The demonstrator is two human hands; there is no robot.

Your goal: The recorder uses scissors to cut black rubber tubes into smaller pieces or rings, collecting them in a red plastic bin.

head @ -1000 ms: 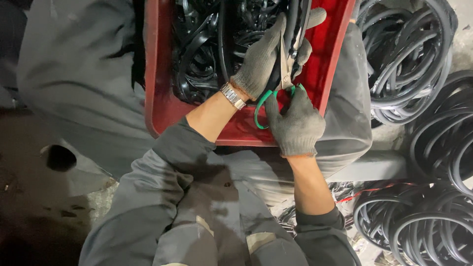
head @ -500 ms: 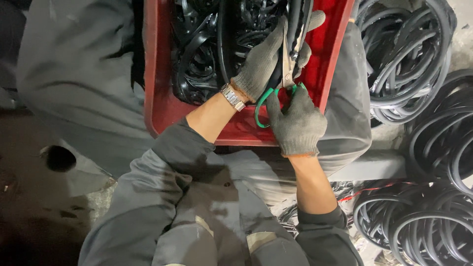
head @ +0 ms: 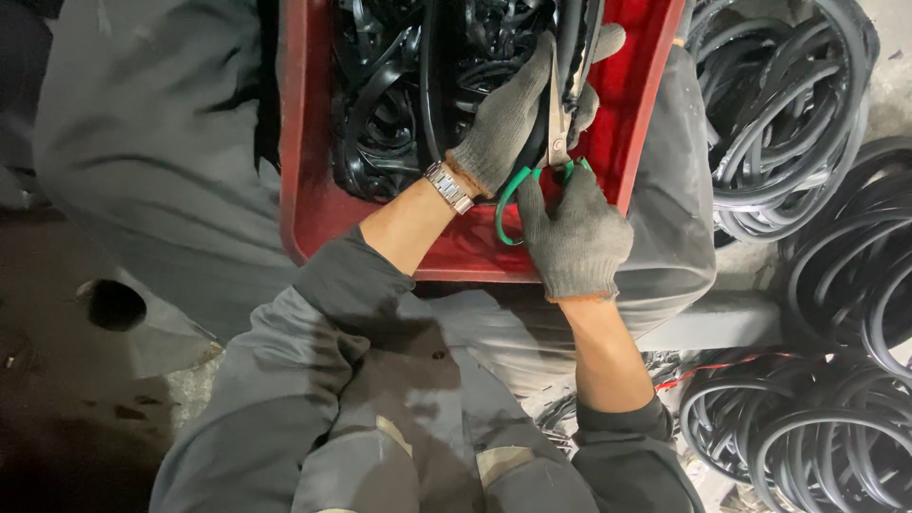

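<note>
Both hands wear grey knit gloves over a red plastic tray (head: 306,190) that rests on my lap. My left hand (head: 505,122), with a metal watch at the wrist, is closed around a bundle of black rubber strips (head: 573,33) that runs up out of the tray. Just below it, my right hand (head: 576,236) grips the green handles of a pair of scissors (head: 556,142). The scissor blades point up along the strips, right beside the left palm. Whether the blades are biting a strip is hidden by the fingers.
The tray is piled with black rubber rings and offcuts (head: 389,114). Large coils of black rubber hose lie to the right (head: 788,114) and at lower right (head: 798,437). A dark floor with a round hole (head: 112,304) lies to the left.
</note>
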